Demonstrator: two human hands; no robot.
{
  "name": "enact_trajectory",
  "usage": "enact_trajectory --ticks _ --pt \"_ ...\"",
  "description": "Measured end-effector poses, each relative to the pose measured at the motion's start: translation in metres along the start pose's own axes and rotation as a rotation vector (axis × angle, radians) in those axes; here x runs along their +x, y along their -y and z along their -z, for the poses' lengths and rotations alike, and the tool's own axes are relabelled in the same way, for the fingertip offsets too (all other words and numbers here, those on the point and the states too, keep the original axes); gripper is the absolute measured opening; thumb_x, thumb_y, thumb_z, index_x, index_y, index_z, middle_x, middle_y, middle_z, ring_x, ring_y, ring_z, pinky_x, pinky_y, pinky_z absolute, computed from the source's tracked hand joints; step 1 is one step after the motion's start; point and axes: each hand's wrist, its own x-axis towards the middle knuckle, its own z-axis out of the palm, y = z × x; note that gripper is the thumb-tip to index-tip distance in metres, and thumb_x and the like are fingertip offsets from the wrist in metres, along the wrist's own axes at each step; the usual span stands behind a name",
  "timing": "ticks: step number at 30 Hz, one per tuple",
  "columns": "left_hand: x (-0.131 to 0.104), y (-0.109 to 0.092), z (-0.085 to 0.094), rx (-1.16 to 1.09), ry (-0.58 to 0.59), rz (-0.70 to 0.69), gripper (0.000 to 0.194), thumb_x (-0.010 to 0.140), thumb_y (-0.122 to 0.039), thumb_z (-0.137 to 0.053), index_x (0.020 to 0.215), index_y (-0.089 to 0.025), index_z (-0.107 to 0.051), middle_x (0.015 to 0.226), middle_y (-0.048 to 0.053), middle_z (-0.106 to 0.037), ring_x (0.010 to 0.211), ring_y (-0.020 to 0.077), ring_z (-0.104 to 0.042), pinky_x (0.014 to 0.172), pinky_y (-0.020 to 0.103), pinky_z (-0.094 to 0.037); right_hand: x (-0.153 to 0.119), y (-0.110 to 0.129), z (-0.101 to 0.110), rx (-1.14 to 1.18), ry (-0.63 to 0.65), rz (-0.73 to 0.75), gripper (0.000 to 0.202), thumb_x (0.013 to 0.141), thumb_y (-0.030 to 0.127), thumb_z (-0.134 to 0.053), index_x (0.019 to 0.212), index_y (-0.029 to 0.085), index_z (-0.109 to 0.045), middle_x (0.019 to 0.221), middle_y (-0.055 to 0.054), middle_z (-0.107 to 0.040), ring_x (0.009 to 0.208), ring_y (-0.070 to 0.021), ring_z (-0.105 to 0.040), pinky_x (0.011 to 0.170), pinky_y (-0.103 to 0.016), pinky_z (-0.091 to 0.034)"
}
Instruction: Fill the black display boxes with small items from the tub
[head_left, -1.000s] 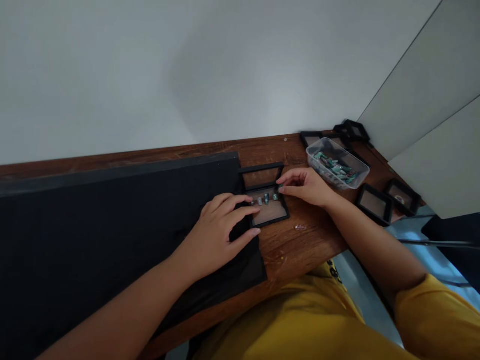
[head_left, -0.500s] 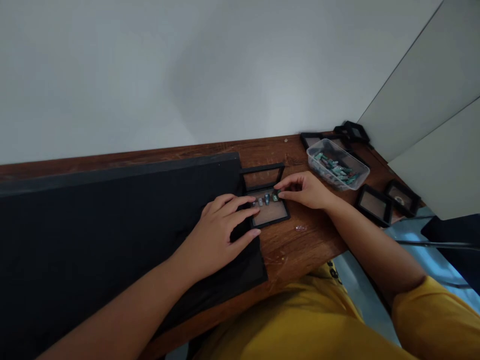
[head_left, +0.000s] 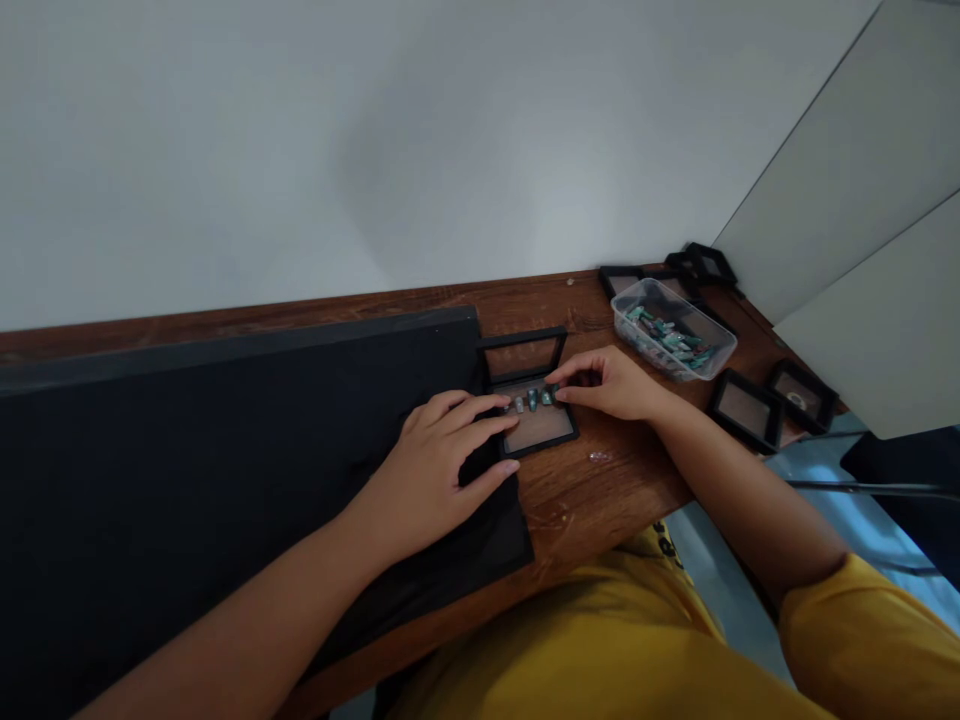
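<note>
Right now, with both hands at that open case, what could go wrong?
1. The right hand has its fingertips right at the end of the row of small pieces; a slip might knock the neighbours askew.
2. The left hand has fingers over the row's other end and could nudge a piece there.
3. The case's lid stands raised close behind; a bump might tip it down.

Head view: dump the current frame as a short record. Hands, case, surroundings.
left hand: fingers spread, fingertips at the case's left side
right hand: thumb and finger at the row's right end; grip unclear
case: black-framed, open, lid on far side
row: small shiny pieces inside the case
tub: clear, holding greenish pieces
table: brown wood
mat: black, left
</note>
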Motion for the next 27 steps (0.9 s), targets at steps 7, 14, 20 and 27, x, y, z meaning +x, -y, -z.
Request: enact_trajectory --ticks 7,14,20,27 --pt "0.0 -0.001 0.0 -0.004 -0.004 -0.007 0.042 0.101 -0.054 -0.056 0.131 -0.03 -0.074 0.147 0.005 -0.069 0.132 0.0371 -0.054 0.109 0.059 -0.047 -0.001 0.001 0.001 -0.083 0.001 0.082 0.02 0.081 0.019 -0.076 0.1 0.018 -0.083 0.096 -0.005 -0.077 0.076 -0.0139 -0.06 0.067 -0.028 -0.044" --pt "0.001 0.0 0.001 -0.006 -0.01 0.014 0.041 0.101 -0.055 -0.054 0.129 -0.031 -0.074 0.15 0.003 -0.067 0.136 0.0373 -0.053 0.111 0.061 -0.045 -0.004 0.002 -0.001 -0.06 -0.008 0.059 0.031 0.079 0.023 -0.078 0.109 0.015 -0.078 0.093 -0.004 -0.075 0.069 -0.0121 -0.053 0.065 -0.027 -0.042" --pt "0.002 0.0 0.003 -0.017 0.006 0.041 0.044 0.102 -0.058 -0.052 0.127 -0.031 -0.075 0.149 0.003 -0.068 0.137 0.0382 -0.053 0.113 0.063 -0.044 -0.007 0.003 -0.005 -0.081 -0.059 0.071 0.035 0.076 0.021 -0.081 0.11 0.016 -0.077 0.103 -0.006 -0.077 0.072 -0.012 -0.053 0.067 -0.027 -0.044" --pt "0.002 0.0 0.003 -0.033 0.028 0.058 0.045 0.102 -0.06 -0.053 0.13 -0.033 -0.075 0.15 0.004 -0.067 0.14 0.0379 -0.051 0.116 0.062 -0.042 -0.008 0.004 -0.009 -0.141 -0.086 0.092 0.028 0.08 0.02 -0.079 0.107 0.016 -0.076 0.095 -0.004 -0.076 0.073 -0.0125 -0.057 0.069 -0.028 -0.047"
